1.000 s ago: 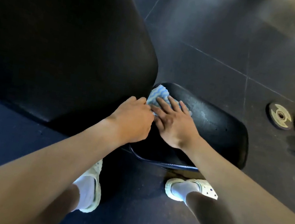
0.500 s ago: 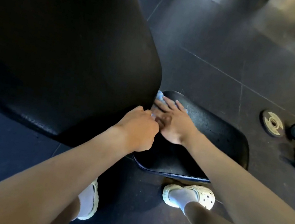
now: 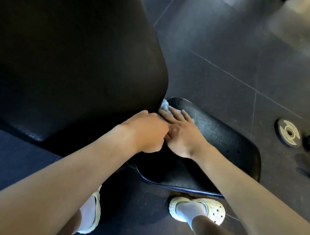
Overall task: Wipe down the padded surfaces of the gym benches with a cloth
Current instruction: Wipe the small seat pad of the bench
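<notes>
Mostly hidden, pale blue cloth [image 3: 165,105] under flat, spread right hand [image 3: 183,134] fingers; left hand [image 3: 145,131] curled; grip unclear

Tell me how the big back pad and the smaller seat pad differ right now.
The back pad fills the left of the view, far larger and tilted up; the seat pad lies lower and flatter. The right hand presses a blue cloth flat on the seat pad near the gap; the left hand is curled by the back pad's edge. Both pads are black, rounded upholstery.
</notes>
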{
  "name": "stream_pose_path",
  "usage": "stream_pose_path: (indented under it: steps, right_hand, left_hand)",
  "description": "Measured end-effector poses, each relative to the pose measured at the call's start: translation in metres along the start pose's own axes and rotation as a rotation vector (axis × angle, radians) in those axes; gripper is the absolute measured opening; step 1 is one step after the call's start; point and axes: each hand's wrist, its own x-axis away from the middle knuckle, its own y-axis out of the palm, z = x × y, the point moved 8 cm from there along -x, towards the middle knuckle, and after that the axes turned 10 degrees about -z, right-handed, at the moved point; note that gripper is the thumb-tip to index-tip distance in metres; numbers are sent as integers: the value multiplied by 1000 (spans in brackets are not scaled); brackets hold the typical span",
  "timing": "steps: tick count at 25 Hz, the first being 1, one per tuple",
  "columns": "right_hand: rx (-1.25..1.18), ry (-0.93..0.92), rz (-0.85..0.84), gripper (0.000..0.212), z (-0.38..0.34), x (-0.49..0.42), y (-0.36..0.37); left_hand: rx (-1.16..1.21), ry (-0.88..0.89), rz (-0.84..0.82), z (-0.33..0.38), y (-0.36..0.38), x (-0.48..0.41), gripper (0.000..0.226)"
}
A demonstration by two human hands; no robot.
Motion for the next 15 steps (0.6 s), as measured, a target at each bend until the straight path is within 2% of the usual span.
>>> stream_pose_path:
  steps: [3, 5, 7, 9, 11, 13, 15]
  right_hand:
    - [-55, 188, 47, 53, 38, -33, -17]
    - [-128, 321, 64, 51, 45, -48, -26]
    - [-85, 298, 33, 60, 28, -48, -20]
    - [-26, 135, 38, 73, 2, -27, -7]
    - [-82, 17, 90, 77, 3, -3, 0]
    - [-84, 72, 160, 76, 33, -1, -3]
    - [-92, 260, 227, 61, 73, -11, -11]
  left_hand:
    - [38, 4, -34, 0, 1, -3, 22]
    - [130, -18, -37, -5, -3, -7, 19]
    - [180, -29, -37, -6, -7, -11, 20]
    - [199, 15, -113, 3, -3, -14, 25]
    - [216, 61, -165, 12, 2, -17, 27]
    - [221, 58, -98, 8, -1, -23, 26]
    - [260, 27, -54, -1, -4, -27, 25]
